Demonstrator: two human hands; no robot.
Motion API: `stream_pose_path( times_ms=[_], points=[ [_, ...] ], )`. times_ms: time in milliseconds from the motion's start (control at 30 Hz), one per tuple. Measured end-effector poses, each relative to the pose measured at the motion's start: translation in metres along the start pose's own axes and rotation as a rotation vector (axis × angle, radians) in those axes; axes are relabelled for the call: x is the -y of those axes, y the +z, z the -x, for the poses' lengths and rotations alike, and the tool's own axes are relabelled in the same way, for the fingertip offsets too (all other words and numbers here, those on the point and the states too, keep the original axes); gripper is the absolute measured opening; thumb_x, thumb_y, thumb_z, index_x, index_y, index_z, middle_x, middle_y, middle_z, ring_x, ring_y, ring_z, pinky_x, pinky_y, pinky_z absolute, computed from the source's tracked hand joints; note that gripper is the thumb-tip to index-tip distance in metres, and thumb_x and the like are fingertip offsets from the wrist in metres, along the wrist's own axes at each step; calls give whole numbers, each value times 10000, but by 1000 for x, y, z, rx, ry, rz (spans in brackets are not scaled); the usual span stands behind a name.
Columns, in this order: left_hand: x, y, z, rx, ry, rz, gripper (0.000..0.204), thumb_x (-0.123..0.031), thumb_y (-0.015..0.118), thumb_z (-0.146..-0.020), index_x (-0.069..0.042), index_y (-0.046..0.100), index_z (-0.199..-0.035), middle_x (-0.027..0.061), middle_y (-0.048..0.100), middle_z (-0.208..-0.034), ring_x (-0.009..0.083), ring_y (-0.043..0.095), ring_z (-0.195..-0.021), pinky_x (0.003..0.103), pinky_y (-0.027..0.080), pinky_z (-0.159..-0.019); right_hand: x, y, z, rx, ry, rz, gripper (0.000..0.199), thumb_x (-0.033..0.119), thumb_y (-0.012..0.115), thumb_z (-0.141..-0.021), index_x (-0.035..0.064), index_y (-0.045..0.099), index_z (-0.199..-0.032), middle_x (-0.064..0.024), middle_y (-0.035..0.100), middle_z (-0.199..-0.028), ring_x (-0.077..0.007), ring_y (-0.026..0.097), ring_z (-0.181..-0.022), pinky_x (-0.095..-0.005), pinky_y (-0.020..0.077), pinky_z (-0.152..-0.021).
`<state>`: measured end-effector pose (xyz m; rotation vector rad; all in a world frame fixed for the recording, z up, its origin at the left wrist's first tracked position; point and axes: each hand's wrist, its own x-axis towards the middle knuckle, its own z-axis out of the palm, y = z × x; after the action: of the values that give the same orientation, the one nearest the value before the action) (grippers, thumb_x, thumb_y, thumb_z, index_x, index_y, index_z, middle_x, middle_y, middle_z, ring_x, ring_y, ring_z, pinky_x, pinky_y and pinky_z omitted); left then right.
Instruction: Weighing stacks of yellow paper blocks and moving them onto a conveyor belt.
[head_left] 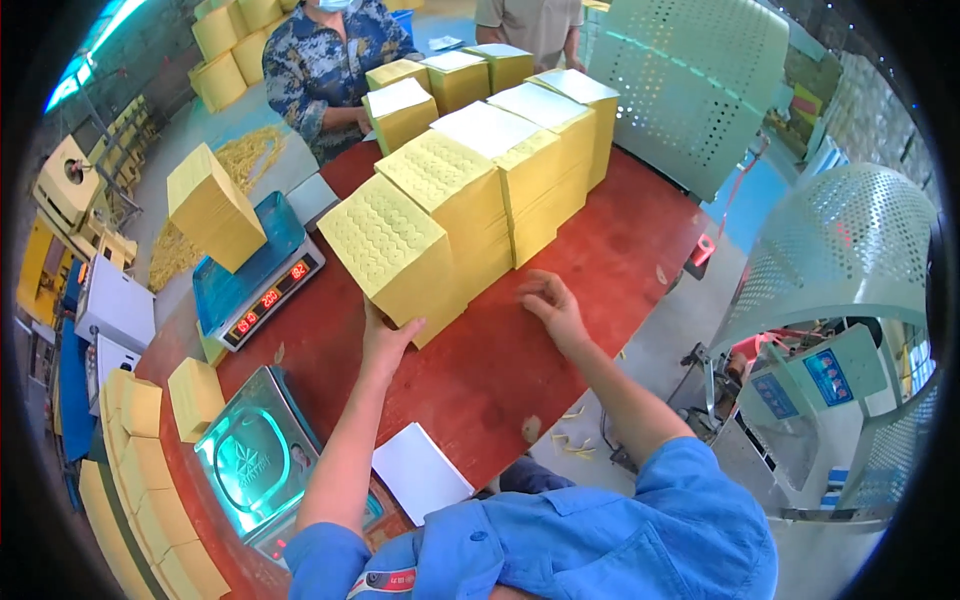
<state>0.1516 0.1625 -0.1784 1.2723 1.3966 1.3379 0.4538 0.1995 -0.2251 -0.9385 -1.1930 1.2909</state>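
Observation:
On the red table (480,400) stands a long row of tall stacks of yellow paper (385,250). The top sheets of the nearest stacks carry wavy cut patterns. My left hand (385,345) grips the near corner of the closest stack, thumb on one side and fingers on the other; the fingers are partly hidden by the paper. To the right of the row, my right hand (555,310) hovers over the table, empty, with its fingers loosely bent and apart. White sheets (487,128) lie on top of the farther stacks.
At the left, a blue-topped digital scale (262,285) bears another yellow stack (215,210). Nearer are a shiny metal scale (255,450) and white paper (420,472). A person in camouflage (325,70) stands across the table. Perforated metal guards (690,85) and a machine (820,400) flank the right.

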Motion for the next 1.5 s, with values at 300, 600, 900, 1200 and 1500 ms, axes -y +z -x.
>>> stream_pose_path(
  times_ms=[300, 600, 900, 1200, 1500],
  points=[
    [-6, 9, 6, -36, -230, -162, 485, -24, 729, -796, 4, 558, -1249, 95, 614, -1194, 205, 588, -1084, 332, 478, -931, 25, -179, -140, -319, -113, 362, 839, 194, 768, -835, 66, 282, -1508, -160, 408, -1468, -281, 439, -1315, -384, 414, -1040],
    [-7, 21, 10, -65, -286, -400, 460, -27, 719, -815, 7, 569, -1249, 75, 617, -1185, 198, 577, -1104, 336, 472, -943, 41, -239, -286, 123, -19, 166, 791, 123, 727, -848, 53, 287, -1502, -102, 422, -1455, -229, 384, -1347, -367, 332, -1103],
    [-8, 49, -23, -196, -287, -302, 320, -66, 734, -827, 20, 633, -1119, 78, 673, -1031, 185, 627, -933, 325, 513, -824, 36, -245, -315, 108, 23, 89, 722, 86, 724, -812, 62, 381, -1447, -74, 509, -1359, -210, 443, -1284, -354, 327, -1100],
    [11, 60, -85, -119, -161, -268, 324, -45, 736, -812, 18, 637, -1114, 64, 668, -1030, 164, 619, -918, 314, 515, -803, 34, -262, -363, 82, 30, 95, 761, 113, 733, -793, 67, 370, -1460, -76, 497, -1377, -214, 418, -1305, -352, 310, -1108],
    [25, 59, -93, -122, -128, -395, 442, -102, 764, -799, 13, 591, -1190, 109, 658, -1091, 206, 625, -998, 335, 502, -845, 23, -254, -363, -32, -100, 54, 732, 99, 722, -814, 73, 375, -1457, -92, 483, -1383, -228, 415, -1303, -361, 332, -1096]
  ],
)
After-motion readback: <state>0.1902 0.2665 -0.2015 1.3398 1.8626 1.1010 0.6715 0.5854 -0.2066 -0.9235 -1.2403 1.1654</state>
